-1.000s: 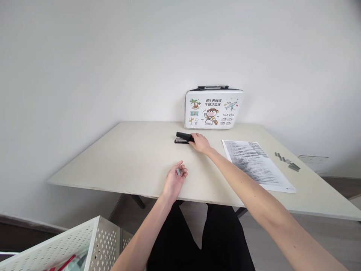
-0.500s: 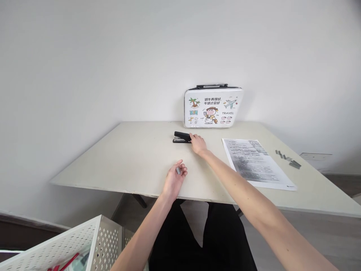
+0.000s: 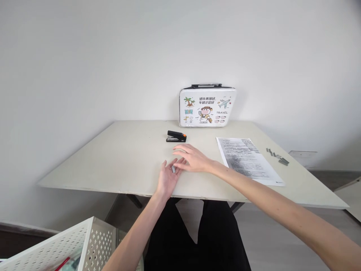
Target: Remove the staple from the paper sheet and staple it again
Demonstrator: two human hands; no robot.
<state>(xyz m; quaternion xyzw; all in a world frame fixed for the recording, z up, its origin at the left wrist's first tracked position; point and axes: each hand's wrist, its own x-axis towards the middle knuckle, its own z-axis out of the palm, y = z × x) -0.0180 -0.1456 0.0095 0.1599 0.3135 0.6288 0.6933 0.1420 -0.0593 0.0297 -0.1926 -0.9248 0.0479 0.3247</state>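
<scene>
My left hand (image 3: pixel 167 181) is palm up near the table's front edge, with a small grey strip of staples (image 3: pixel 173 169) resting on its curled fingers. Right beside it, my right hand (image 3: pixel 194 156) hovers with fingers spread and nothing in them; its thumb comes close to the strip and overlaps the left fingertips. Whether the thumb touches the strip, I cannot tell. Just beyond both hands a black stapler (image 3: pixel 176 136) with an orange tab lies on its own on the table, its jaw pointing left.
Printed paper (image 3: pixel 248 162) lies flat to the right on the white table (image 3: pixel 113 162), and more staple strips (image 3: pixel 278 156) are scattered past it. A white cartoon-printed case (image 3: pixel 207 107) stands against the wall. At lower left is a perforated white basket (image 3: pixel 98 241) holding items.
My right hand has let go of the stapler and come back toward my left hand, its fingers now spread. The left hand keeps the strip, and its fingers have opened out. The view has shifted slightly.
</scene>
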